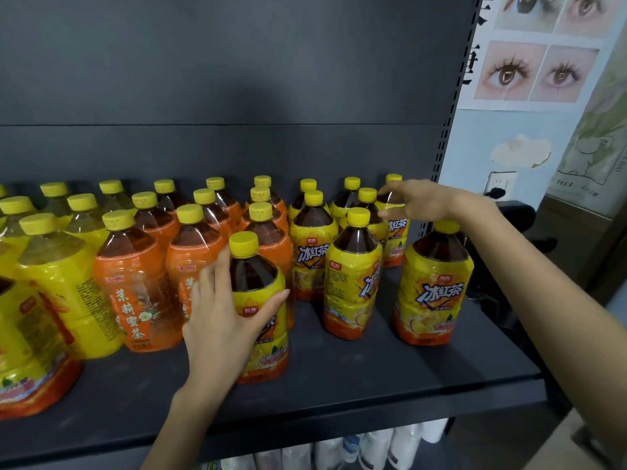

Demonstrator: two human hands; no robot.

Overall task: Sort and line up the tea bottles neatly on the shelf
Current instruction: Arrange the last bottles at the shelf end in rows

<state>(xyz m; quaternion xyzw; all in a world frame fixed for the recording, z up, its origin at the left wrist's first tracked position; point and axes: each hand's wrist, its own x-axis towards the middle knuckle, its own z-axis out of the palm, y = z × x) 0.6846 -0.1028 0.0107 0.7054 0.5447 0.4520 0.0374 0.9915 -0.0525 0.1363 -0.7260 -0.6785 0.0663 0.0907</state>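
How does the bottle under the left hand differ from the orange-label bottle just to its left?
The held bottle has a yellow label with an orange base; the orange bottle is wrapped in orange with a flower print. The held bottle stands forward of the rows with the left hand around it; the orange bottle sits untouched at the front of its row. Both are upright, with yellow caps and dark tea.

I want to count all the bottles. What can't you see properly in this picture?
- Head view: far-left yellow bottles run off the left edge.
- Back-row bottles show only caps; front bottles hide them.
- Left hand covers the front bottle label.
- Right hand hides the back-right bottle.
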